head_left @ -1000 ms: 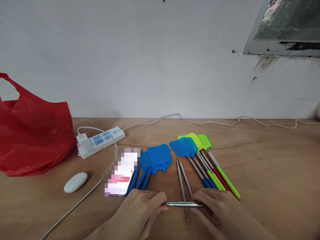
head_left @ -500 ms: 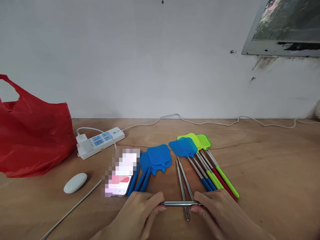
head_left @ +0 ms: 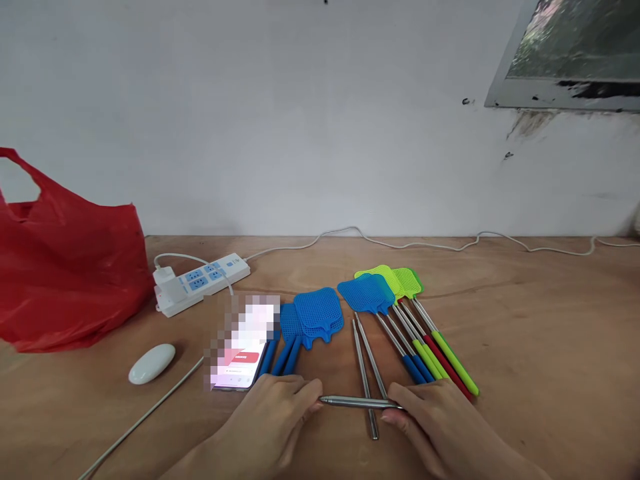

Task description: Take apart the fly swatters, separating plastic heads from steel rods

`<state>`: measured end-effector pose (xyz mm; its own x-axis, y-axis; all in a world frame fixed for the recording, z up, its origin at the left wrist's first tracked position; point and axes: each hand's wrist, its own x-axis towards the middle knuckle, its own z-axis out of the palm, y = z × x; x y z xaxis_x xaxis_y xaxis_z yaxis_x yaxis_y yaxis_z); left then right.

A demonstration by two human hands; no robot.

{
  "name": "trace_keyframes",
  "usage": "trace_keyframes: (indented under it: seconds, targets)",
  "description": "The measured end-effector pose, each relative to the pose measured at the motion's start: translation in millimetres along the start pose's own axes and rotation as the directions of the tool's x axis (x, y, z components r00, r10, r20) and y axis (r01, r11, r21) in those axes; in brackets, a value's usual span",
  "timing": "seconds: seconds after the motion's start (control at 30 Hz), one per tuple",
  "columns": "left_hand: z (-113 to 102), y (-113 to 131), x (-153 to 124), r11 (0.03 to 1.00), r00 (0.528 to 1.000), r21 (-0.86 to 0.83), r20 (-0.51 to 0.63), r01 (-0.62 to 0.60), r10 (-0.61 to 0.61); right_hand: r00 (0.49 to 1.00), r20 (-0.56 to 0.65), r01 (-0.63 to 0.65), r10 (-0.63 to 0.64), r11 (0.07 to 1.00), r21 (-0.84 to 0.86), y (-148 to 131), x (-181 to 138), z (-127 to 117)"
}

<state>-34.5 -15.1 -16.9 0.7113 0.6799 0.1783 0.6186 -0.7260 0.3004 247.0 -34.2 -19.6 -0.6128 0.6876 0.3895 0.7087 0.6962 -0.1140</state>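
Observation:
A slim metal rod (head_left: 353, 402), like a telescopic swatter shaft, lies level between my hands above the table. My right hand (head_left: 433, 417) is closed round its right end, thumb below and index finger on top. My left hand (head_left: 283, 413) is closed at the narrower left tip, which shows just past the fingertips. Beneath this rod, two more metal rods (head_left: 363, 373) rest on the wood, crossing near their far ends. Blue fly swatter heads (head_left: 319, 310) lie left of these, beside loose blue handles (head_left: 287, 357). Several assembled fly swatters (head_left: 415, 333) in blue, green and red fan out to the right.
A phone (head_left: 245, 347), partly blurred, lies left of the blue handles. A white mouse (head_left: 152, 364), a white cable (head_left: 145, 415), a power strip (head_left: 203, 283) and a red plastic bag (head_left: 70, 267) occupy the left side. A thin cord (head_left: 420, 245) runs along the wall.
My left fingers have shifted slightly left along the rod, so its narrow tip now shows. My right hand keeps its grip. The phone's screen content has changed.

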Motion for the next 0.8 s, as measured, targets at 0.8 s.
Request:
trace_keyframes:
  seconds: [0.8]
  targets:
    - [-27.6, -1.3, 25.4, 0.958, 0.949, 0.143, -0.232, 0.248, -0.211, 0.889, -0.021, -0.420, 0.458, 0.833, 0.360, 12.0, 25.2, -0.3]
